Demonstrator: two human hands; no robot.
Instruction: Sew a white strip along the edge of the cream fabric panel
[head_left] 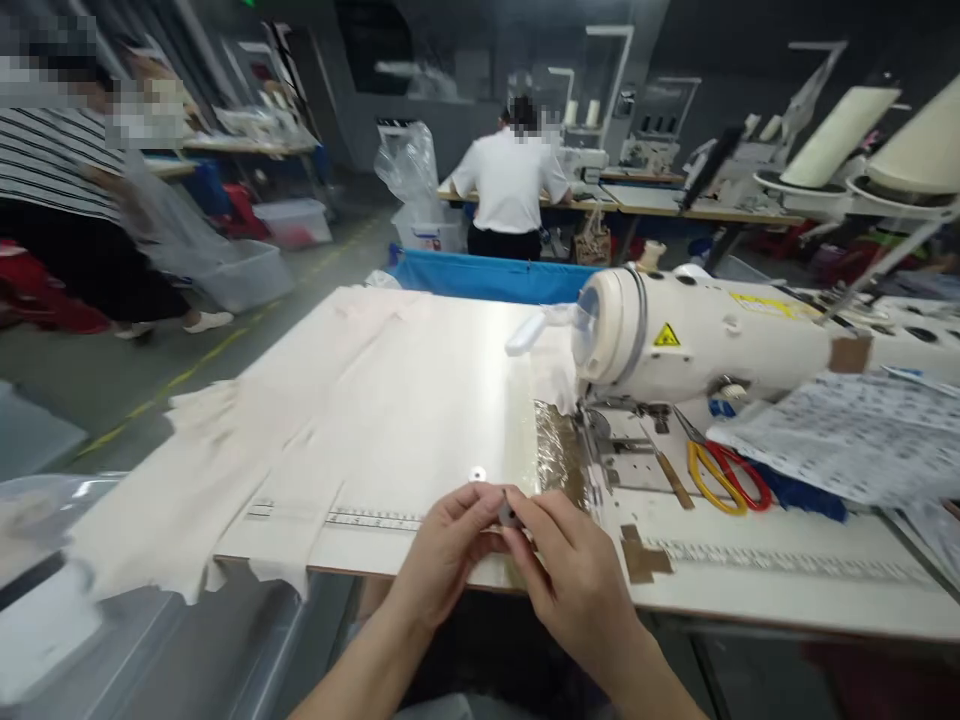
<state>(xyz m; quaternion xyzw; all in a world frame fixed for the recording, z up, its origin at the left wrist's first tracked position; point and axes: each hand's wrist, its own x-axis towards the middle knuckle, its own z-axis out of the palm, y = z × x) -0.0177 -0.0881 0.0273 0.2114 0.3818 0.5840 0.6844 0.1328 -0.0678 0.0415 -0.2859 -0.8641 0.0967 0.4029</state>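
Observation:
Close to the table's front edge, my left hand [457,545] and my right hand [566,560] meet with bent fingers. Between their fingertips they pinch a small round grey metal piece [508,514], which looks like a bobbin case; fingers cover most of it. Just beyond my left fingers, a small pale disc with a dark centre [478,474], like a bobbin, lies on the white table [427,400]. To the right of my hands stands a white sewing machine [697,330].
Pale fabric [225,450] covers the table's left side and hangs over its edge. Yellow-and-red-handled scissors [724,475], a wooden-handled tool [671,475] and printed paper [847,430] lie right. One person [510,185] sits ahead; another person [67,190] is at far left.

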